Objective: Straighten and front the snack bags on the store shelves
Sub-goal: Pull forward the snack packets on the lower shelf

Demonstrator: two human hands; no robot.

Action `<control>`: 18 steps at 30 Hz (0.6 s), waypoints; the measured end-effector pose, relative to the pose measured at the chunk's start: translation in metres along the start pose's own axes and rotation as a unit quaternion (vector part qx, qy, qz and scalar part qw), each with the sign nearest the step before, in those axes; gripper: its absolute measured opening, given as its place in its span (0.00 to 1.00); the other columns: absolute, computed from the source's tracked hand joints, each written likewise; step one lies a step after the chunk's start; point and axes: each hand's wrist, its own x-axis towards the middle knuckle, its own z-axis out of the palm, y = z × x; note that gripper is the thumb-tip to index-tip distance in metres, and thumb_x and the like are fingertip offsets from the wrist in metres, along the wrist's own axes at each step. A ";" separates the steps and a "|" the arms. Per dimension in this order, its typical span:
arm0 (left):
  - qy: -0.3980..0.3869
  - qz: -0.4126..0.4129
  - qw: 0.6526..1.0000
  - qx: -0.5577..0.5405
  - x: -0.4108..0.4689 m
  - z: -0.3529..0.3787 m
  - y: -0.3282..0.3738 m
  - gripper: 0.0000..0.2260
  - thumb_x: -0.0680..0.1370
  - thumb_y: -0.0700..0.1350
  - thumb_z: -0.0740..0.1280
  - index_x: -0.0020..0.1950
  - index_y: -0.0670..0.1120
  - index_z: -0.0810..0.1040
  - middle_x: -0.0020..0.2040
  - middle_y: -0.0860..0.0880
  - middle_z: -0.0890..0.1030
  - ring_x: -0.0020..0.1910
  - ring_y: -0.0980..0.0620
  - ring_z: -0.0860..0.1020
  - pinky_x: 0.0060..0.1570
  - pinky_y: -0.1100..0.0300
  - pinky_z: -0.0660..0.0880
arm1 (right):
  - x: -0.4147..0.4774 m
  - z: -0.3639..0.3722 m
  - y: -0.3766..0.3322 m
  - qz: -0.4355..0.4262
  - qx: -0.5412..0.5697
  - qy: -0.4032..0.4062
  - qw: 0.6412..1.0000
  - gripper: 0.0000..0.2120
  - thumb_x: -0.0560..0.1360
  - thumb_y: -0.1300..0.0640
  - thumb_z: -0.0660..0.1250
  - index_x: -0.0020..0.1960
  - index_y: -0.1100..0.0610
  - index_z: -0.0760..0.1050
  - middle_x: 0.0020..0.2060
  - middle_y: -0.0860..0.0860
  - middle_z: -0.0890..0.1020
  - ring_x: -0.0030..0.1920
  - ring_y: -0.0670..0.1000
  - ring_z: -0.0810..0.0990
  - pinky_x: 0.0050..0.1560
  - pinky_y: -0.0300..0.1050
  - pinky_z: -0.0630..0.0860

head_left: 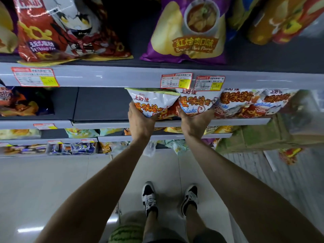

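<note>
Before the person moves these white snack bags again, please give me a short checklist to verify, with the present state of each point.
1. Left hand holds the leftmost white bag: ok, it cups the bag's lower corner.
2. Right hand holds the second white bag: ok, it supports the bag from below.
3. Leftmost white bag stands straight: not ok, it is tilted.
4. Free shelf space left of the bags: ok, the dark shelf is bare there.
5. Other white bags to the right face front: ok, printed fronts show.
6. More bags behind the front row: cannot tell, hidden.
</note>
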 end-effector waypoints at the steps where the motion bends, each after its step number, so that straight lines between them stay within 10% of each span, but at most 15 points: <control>1: 0.006 -0.003 1.000 0.012 0.001 -0.002 -0.003 0.37 0.67 0.53 0.84 0.67 0.48 0.68 0.61 0.47 0.78 0.63 0.44 0.77 0.59 0.40 0.79 | -0.001 0.001 0.001 0.010 -0.023 -0.018 1.000 0.49 0.61 0.46 0.86 0.72 0.55 0.61 0.65 0.55 0.74 0.65 0.58 0.76 0.67 0.56 0.76; 18: -0.092 0.008 0.994 0.050 0.007 -0.029 -0.008 0.43 0.69 0.52 0.83 0.77 0.45 0.64 0.69 0.44 0.73 0.70 0.42 0.72 0.68 0.39 0.74 | -0.003 -0.031 0.006 0.024 -0.121 -0.130 0.984 0.56 0.58 0.31 0.79 0.77 0.54 0.61 0.68 0.53 0.76 0.69 0.58 0.76 0.69 0.60 0.76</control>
